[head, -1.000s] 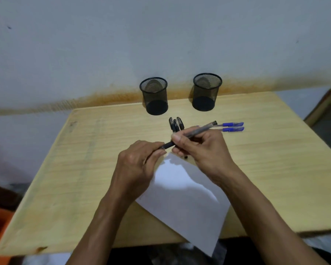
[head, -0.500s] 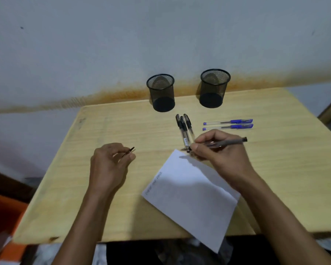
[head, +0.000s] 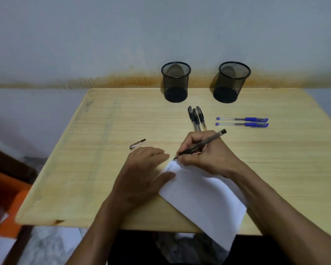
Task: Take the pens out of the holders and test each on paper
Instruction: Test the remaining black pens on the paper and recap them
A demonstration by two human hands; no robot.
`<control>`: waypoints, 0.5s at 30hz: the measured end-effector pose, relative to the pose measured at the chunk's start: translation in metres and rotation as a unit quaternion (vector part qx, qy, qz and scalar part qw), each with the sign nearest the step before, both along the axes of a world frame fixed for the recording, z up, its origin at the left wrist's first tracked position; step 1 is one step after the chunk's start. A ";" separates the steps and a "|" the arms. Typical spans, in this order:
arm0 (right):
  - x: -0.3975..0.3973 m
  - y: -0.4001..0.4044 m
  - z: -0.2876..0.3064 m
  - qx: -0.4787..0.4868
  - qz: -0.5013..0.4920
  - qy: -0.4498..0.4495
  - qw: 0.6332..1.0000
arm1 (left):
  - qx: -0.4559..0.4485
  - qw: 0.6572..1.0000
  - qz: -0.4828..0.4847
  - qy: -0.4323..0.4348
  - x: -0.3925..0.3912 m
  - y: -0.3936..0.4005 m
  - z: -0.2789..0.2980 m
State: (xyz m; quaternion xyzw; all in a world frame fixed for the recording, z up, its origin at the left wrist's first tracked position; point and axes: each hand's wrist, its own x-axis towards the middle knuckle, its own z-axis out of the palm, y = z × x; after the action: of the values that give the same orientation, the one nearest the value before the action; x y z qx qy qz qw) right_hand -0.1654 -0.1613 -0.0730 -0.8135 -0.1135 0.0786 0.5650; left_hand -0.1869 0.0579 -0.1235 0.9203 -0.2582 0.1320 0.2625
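1. The right hand (head: 206, 155) grips a black pen (head: 201, 144), tip on the paper (head: 203, 199) at frame centre.
2. The left hand (head: 141, 175) lies flat, fingers spread, pinning the paper.
3. Both mesh holders (head: 175, 82) (head: 231, 82), upper centre of the table (head: 84, 169), look empty.
4. Three black pens (head: 196, 117), two blue pens (head: 242, 121) and a cap (head: 137, 144) lie loose.

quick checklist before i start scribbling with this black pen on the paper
1. Cap off: ok. The cap lies on the table, apart from the left hand.
2. Pen gripped: ok. The right hand holds the black pen tilted, tip down.
3. Tip on paper: cannot tell. It sits right at the far corner of the paper.
4. Paper steadied: ok. Left hand presses its left edge.
5. Paper fully supported: not ok. Its near corner hangs over the table edge.
6. Holders emptied: ok. Both holders look empty.
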 end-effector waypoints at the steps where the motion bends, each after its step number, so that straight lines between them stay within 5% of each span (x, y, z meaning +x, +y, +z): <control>1: 0.001 0.002 -0.004 -0.001 -0.001 0.006 1.000 | 0.009 1.000 -0.007 0.008 0.000 0.000 -0.002; 15: 0.007 0.009 -0.020 -0.039 -0.012 0.001 0.999 | 0.074 0.995 -0.007 0.065 -0.002 0.003 -0.008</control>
State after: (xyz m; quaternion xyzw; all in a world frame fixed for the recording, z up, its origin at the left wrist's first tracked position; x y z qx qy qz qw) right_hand -0.1588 -0.1524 -0.0927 -0.8361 -0.1004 0.0770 0.5337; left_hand -0.1888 0.0614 -0.1319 0.9420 -0.2565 0.0506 0.2105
